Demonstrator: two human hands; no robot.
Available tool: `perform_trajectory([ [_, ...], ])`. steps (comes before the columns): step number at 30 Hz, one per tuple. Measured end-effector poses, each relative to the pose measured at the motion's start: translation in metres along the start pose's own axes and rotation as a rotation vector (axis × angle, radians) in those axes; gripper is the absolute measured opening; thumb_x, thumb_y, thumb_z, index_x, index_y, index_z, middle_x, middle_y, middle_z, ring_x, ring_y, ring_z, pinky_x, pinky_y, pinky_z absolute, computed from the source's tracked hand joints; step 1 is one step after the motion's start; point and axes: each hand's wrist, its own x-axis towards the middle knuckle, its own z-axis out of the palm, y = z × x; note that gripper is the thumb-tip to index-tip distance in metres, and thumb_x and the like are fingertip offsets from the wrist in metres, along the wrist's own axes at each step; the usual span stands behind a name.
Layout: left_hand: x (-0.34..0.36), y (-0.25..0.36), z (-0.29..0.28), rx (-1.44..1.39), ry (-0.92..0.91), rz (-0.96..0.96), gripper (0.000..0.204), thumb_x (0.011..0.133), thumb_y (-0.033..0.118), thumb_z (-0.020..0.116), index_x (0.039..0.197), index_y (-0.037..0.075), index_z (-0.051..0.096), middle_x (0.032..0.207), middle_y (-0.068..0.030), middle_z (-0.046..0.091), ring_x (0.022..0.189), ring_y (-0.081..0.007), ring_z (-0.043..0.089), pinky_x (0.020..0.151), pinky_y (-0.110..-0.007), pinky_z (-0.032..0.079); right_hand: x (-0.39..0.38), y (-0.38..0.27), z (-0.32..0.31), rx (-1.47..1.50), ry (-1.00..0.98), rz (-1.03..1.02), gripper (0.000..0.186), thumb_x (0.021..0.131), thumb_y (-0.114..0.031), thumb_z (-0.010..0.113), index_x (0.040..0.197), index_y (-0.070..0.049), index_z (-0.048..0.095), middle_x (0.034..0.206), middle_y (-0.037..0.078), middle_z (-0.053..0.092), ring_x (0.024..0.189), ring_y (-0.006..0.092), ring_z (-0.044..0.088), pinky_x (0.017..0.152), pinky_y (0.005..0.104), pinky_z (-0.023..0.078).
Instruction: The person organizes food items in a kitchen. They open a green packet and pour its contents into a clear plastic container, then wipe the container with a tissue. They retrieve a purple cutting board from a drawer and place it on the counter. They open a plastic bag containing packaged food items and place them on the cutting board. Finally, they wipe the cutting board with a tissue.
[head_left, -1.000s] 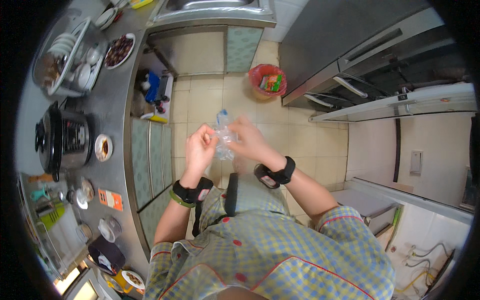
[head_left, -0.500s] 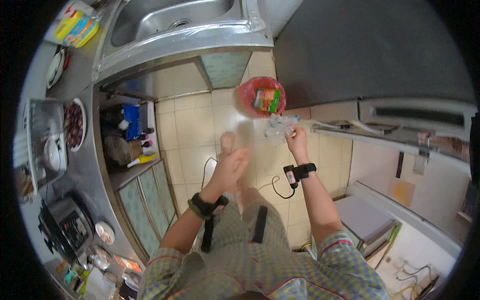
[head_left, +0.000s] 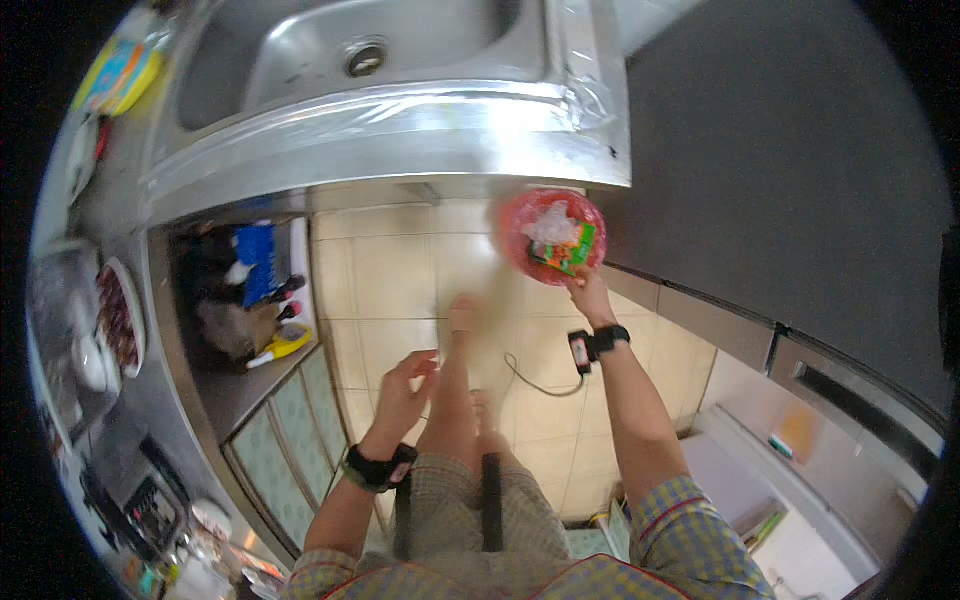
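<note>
A red trash bin (head_left: 518,262) with a crinkled lining stands on the floor below the counter's right end. Inside it a clear crumpled plastic wrapper (head_left: 552,224) lies beside a green and orange packet (head_left: 575,252). My right hand (head_left: 590,296) is at the bin's near rim with its fingers closed there, close to the packet's lower corner; the fingertips are partly hidden. Over the floor by my knee, my left hand (head_left: 400,398) holds nothing, its fingers loosely bent and apart. Each wrist wears a black strap with a small device.
A steel sink (head_left: 400,75) is set in the counter ahead. A large dark panel (head_left: 780,150) stands at the right, with a pale compartment (head_left: 820,490) below. On the left, an open shelf holds a yellow bottle (head_left: 285,343); dishes and a plate of dark red food (head_left: 120,320) crowd the counter.
The clear wrapper, in my right hand before, now lies in the bin. My right hand has come to the bin's rim. My left hand has moved left and lower. The view has shifted toward the sink.
</note>
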Motion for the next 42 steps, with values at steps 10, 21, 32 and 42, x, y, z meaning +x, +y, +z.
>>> perform_trajectory([
  [10, -0.169, 0.044, -0.001, -0.065, 0.322, 0.305, 0.027, 0.082, 0.011, 0.055, 0.109, 0.009, 0.055, 0.073, -0.0141, 0.058, 0.069, -0.0300, 0.059, 0.062, -0.035, 0.046, -0.190, -0.119, -0.020, 0.237, -0.383, -0.407, 0.028, 0.086, -0.014, 0.058, 0.110, 0.001, 0.056, 0.101, 0.010, 0.060, 0.087, 0.0156, 0.059, 0.071, 0.0270, 0.048],
  [21, -0.544, -0.051, -0.022, -0.144, 1.032, 0.039, 0.026, 0.083, 0.014, 0.060, 0.108, 0.010, 0.056, 0.051, -0.0040, 0.040, 0.047, -0.0133, 0.039, 0.047, -0.031, 0.033, -0.536, -0.329, 0.005, 0.115, -0.972, -1.062, 0.027, 0.086, -0.008, 0.056, 0.112, -0.001, 0.055, 0.102, 0.009, 0.058, 0.080, 0.0142, 0.058, 0.073, 0.0267, 0.047],
  [32, -0.858, -0.204, -0.032, -0.130, 1.851, -0.338, 0.021, 0.082, 0.013, 0.061, 0.102, 0.007, 0.060, 0.056, 0.0012, 0.046, 0.052, -0.0068, 0.043, 0.050, -0.024, 0.038, -0.789, -0.378, 0.150, -0.091, -1.294, -1.484, 0.025, 0.084, -0.005, 0.058, 0.109, -0.003, 0.057, 0.092, 0.008, 0.056, 0.080, 0.0158, 0.058, 0.073, 0.0262, 0.046],
  [42, -0.969, -0.378, -0.218, 0.094, 1.855, -0.426, 0.025, 0.078, 0.013, 0.063, 0.097, -0.002, 0.061, 0.090, -0.0193, 0.065, 0.083, -0.0255, 0.064, 0.073, -0.036, 0.051, -0.961, -0.429, 0.258, -0.125, -1.300, -1.402, 0.027, 0.082, -0.001, 0.059, 0.109, -0.003, 0.057, 0.103, 0.011, 0.057, 0.086, 0.0199, 0.062, 0.074, 0.0290, 0.049],
])
